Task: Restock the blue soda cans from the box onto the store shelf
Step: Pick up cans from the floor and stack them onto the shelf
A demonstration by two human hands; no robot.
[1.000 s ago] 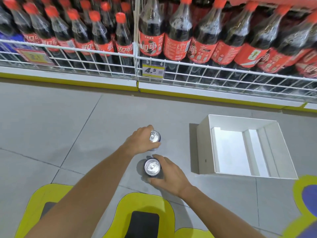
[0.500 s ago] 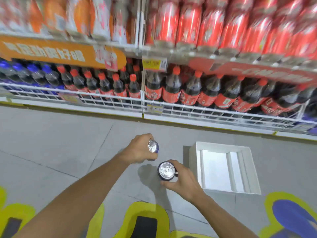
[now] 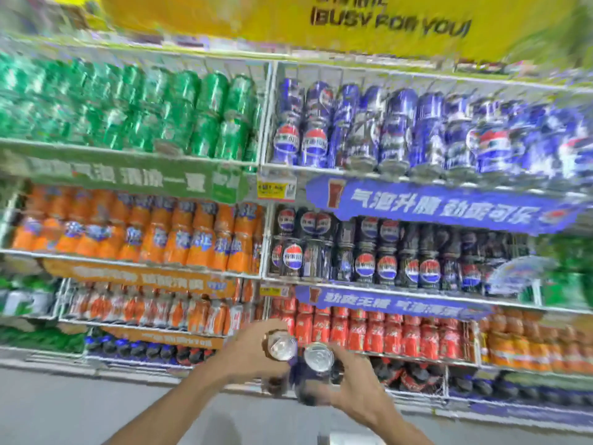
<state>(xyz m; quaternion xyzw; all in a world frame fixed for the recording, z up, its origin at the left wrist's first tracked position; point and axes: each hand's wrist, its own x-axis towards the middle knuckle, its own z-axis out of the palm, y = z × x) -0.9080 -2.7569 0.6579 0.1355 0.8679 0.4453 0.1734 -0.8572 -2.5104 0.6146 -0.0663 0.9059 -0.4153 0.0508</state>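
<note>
Hands, left (image 3: 253,356) and right (image 3: 356,380), each wrapped around one blue can, low before the shelving.

Left can (image 3: 282,348) and right can (image 3: 318,357): smooth metal cylinders, silver tops up, nearly touching, upright for likely placing among blue cans on top shelf (image 3: 417,123), well above. Picture blurred.

2 hands are in view, a left hand (image 3: 253,354) and a right hand (image 3: 356,383), and each grips 1 silver-topped can: 1 in the left (image 3: 281,346) and 1 in the right (image 3: 318,358). The shelving (image 3: 266,168) shows at least 4 tiers. Motion blur makes the shelved cans and bottles too smeared to count.
</note>
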